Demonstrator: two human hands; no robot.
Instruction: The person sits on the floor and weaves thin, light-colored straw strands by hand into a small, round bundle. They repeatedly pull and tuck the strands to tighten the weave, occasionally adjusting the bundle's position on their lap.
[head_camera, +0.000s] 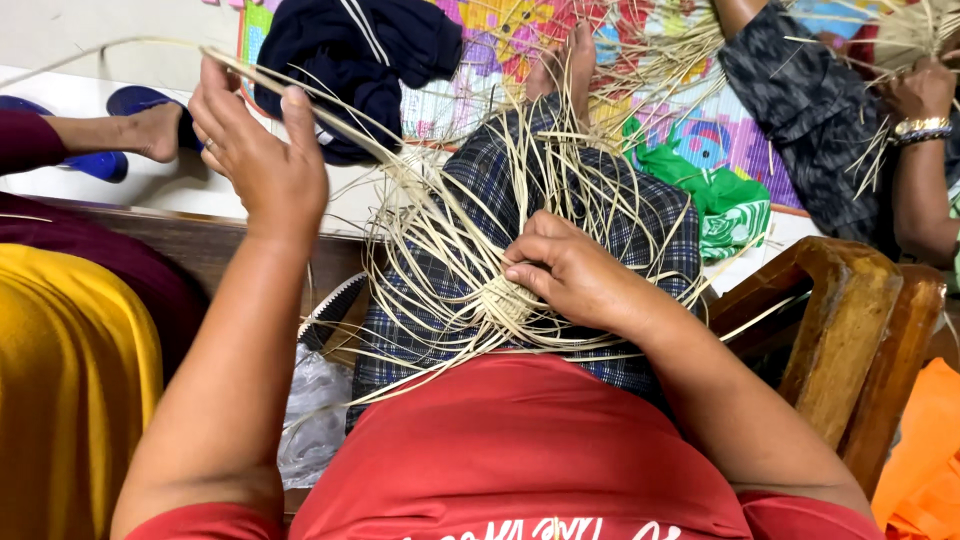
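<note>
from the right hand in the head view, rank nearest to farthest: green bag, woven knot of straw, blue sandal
1. woven knot of straw, under the right hand fingers, on the lap.
2. green bag, on the mat to the upper right.
3. blue sandal, far upper left.

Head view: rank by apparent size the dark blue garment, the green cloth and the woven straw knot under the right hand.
1. Dark blue garment, largest.
2. Green cloth, partly hidden by straw strands.
3. Woven straw knot, smallest, partly covered by the right hand.
The knot lies nearer the camera, yet looks smallest.
</note>
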